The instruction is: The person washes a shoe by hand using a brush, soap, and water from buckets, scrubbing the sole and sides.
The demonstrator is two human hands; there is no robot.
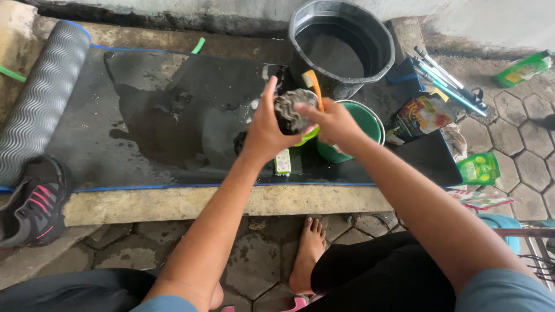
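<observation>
Scrubbing judged mid-course: left hand (263, 124) clasps a soapy grey shoe (291, 110) just before the black tub (341, 43), right hand (329, 118) grips an orange-handled brush (312, 84) against it; lather remains, unrinsed.

Soft even daylight, faint shadows, sharp focus, slight wide-angle bending at edges

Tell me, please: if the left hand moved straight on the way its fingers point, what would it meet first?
Probably the black tub of water; the left hand points up and away toward it, though depth is unclear.
</observation>
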